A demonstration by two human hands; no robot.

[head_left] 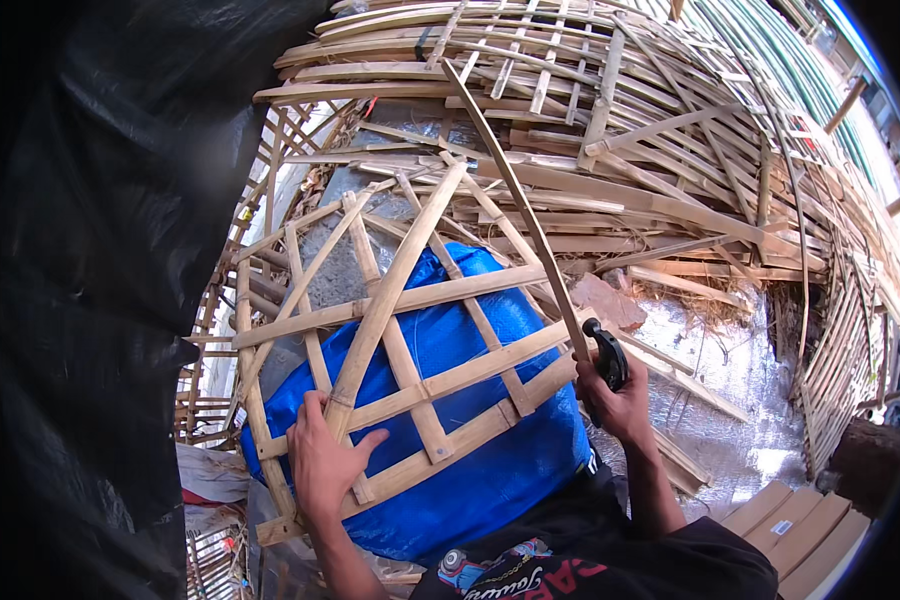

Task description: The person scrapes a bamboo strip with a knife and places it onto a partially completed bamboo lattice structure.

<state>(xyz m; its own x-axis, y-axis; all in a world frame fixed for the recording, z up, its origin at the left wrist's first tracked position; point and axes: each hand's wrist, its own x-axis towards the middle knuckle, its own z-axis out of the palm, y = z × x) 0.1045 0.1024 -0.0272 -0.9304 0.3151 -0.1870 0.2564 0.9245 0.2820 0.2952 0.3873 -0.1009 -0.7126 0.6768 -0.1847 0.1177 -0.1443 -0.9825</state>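
Note:
A bamboo lattice frame [402, 298] of crossed slats, peaked at its far end, rests tilted over a bright blue sheet-covered bundle [460, 415] in front of me. My left hand [325, 455] grips the frame's near left part, its fingers over a slat and its thumb stretched out to the right. To the right of the frame, my right hand [613, 392] is closed around the black handle of a hand saw [518, 190]. The saw's long, narrow brown blade points up and away to the left, beside the frame's right edge. Whether the blade touches the frame I cannot tell.
A large pile of bamboo strips and lattice panels [650, 190] fills the far side and right. Black plastic sheeting [120, 280] hangs at the left. A reddish stone [610, 300] lies beyond my right hand. Brown cardboard [795, 530] lies at the near right.

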